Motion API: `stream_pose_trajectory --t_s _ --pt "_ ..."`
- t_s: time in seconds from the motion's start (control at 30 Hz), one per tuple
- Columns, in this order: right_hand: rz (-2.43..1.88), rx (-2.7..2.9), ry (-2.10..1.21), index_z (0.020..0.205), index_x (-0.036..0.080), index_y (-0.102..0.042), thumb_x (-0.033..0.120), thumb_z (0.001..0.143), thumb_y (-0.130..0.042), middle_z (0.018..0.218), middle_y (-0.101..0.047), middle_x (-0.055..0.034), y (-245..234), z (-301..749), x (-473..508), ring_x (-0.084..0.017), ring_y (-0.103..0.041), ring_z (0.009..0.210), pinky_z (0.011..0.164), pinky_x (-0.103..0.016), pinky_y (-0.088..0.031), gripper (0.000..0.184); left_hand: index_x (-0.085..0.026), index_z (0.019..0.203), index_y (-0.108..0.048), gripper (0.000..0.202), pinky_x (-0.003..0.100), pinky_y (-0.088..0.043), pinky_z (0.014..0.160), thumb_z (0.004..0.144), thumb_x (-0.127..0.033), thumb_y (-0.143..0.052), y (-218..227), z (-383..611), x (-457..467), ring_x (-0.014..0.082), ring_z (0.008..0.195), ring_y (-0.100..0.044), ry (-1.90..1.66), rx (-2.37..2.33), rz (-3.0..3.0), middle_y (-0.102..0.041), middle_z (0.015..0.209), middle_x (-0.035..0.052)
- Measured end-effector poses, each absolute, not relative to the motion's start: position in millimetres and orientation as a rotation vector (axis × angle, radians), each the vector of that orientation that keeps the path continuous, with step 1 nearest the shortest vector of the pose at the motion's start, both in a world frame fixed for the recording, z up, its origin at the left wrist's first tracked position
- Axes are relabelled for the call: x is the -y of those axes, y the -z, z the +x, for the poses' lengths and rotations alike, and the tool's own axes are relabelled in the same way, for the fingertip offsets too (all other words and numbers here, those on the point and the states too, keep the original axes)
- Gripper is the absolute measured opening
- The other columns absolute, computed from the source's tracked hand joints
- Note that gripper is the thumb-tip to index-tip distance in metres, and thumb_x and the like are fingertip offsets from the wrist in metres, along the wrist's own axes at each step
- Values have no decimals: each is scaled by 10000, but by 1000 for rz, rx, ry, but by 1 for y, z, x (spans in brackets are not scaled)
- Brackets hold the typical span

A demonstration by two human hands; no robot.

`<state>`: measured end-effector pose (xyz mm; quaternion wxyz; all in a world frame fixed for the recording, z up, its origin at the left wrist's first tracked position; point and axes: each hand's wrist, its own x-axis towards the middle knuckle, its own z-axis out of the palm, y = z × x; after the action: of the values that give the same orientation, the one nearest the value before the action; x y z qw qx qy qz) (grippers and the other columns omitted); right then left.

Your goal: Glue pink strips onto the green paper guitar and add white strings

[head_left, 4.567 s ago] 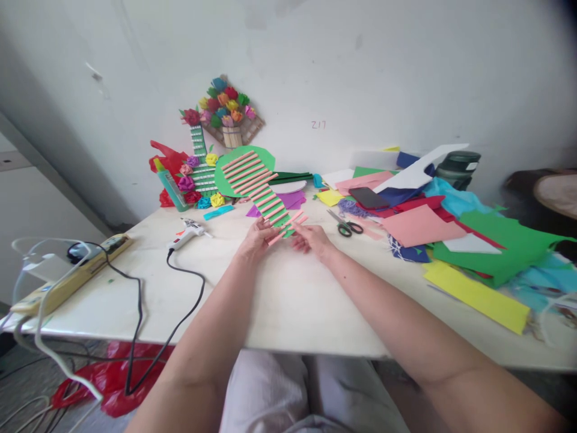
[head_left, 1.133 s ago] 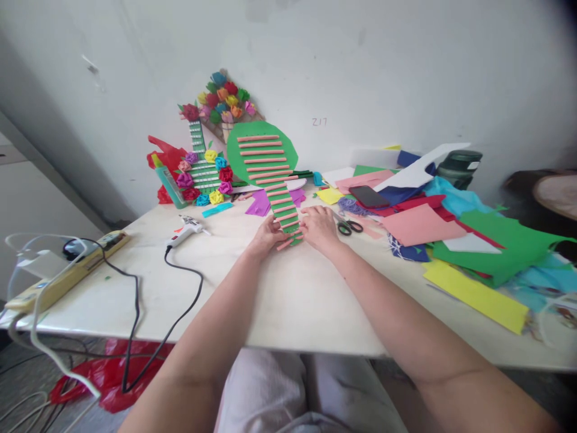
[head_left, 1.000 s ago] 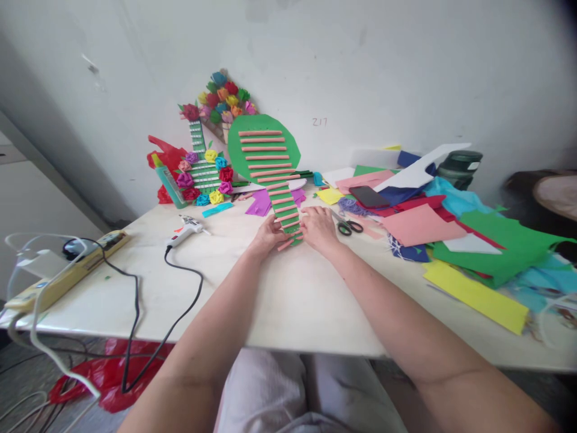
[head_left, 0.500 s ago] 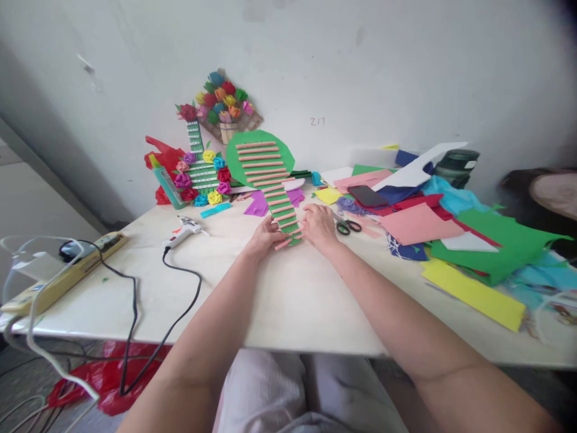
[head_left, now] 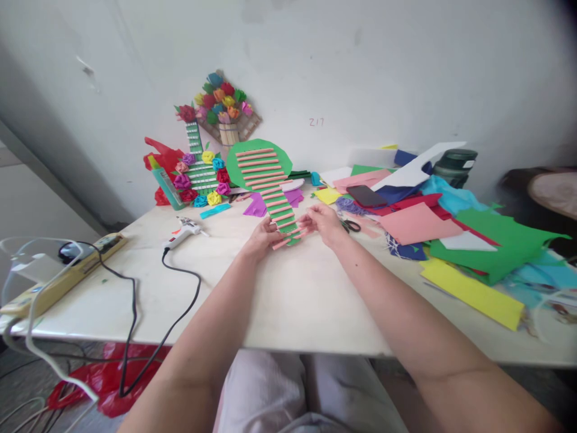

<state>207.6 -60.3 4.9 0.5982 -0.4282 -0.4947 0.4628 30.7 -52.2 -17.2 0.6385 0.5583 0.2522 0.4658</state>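
A green paper cutout (head_left: 283,157) with a rounded top and a narrow lower stem leans upright over the table. Pink paper rolls (head_left: 260,170) lie across it in rows like rungs, some sticking out past the edges. My left hand (head_left: 260,239) grips the stem's lower left edge, thumb and fingers closed on it. My right hand (head_left: 323,222) is at the stem's lower right edge, fingers bent together by the roll ends; what they pinch is too small to make out. Scissors (head_left: 350,225) lie just behind my right hand, partly covered by it.
A glue gun (head_left: 183,234) with a black cord lies left, near a power strip (head_left: 67,273). Behind stand a glue bottle (head_left: 166,183) and a green panel with paper flowers (head_left: 202,174). Coloured sheets (head_left: 421,222), a phone (head_left: 363,196) and a dark bottle (head_left: 456,168) crowd the right.
My right hand has shifted slightly right, its fingers drawn together, and now covers more of the scissors. The cutout's top has tipped a little lower. My left hand keeps its place.
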Motion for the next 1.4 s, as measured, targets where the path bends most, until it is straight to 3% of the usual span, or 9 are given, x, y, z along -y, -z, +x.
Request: stream_pose_trajectory --t_s 0.13,0.3,0.4,0.5,0.67,0.83,1.03,1.4 --pt "-742 958 -1205 698 184 -447 279 691 -604 562 -581 33 -8 216 57 -120 -590 530 580 -289 -501 183 -180 1126 -498 632 424 -475 821 541 -132 -729 20 29 49 278 916 -612 -1086 -590 1264 -633 1042 111" --pt "-847 795 -622 716 191 -470 250 696 -551 740 -624 13 -1 241 39 -98 -594 749 767 -280 -461 102 -182 1115 -502 618 401 -488 820 544 -99 -724 22 28 46 271 916 -614 -1098 -582 1242 -631 1042 104" --pt "-950 861 -456 753 188 -497 188 643 -529 770 -617 15 2 248 35 -99 -573 767 761 -261 -446 115 -175 1096 -509 604 398 -494 820 539 -82 -723 20 28 47 270 913 -616 -1109 -582 1222 -630 1047 103" --pt "-1039 990 -588 715 170 -517 151 611 -451 596 -561 38 0 244 42 -95 -543 605 658 -240 -446 125 -164 1087 -511 585 401 -496 822 547 -71 -716 19 28 48 263 909 -619 -1118 -572 1198 -622 1070 109" --pt "-1171 1238 -672 628 147 -564 236 625 -456 473 -490 36 -6 232 57 -89 -425 437 464 -217 -359 140 -150 1068 -524 570 389 -498 826 538 -58 -714 21 27 46 263 912 -618 -1175 -543 1169 -631 1048 105" --pt "-1272 1650 -398 765 149 -651 290 661 -532 503 -572 11 -6 221 66 -108 -487 509 509 -216 -344 211 -150 1072 -520 556 394 -511 786 555 -64 -707 25 26 42 253 871 -630 -1182 -522 1178 -622 1069 112" --pt "-1414 1949 -111 867 253 -688 308 707 -559 692 -676 5 -2 208 74 -140 -589 664 576 -227 -372 212 -145 1066 -505 567 385 -519 750 543 -59 -708 26 24 39 246 839 -637 -1206 -530 1171 -635 1029 111" --pt "-1447 2212 243 989 248 -656 278 833 -420 962 -676 -55 -1 203 75 -187 -607 857 683 -265 -394 285 -151 1062 -508 566 400 -508 769 540 -52 -705 24 26 42 240 826 -641 -1190 -536 1156 -632 1047 113"
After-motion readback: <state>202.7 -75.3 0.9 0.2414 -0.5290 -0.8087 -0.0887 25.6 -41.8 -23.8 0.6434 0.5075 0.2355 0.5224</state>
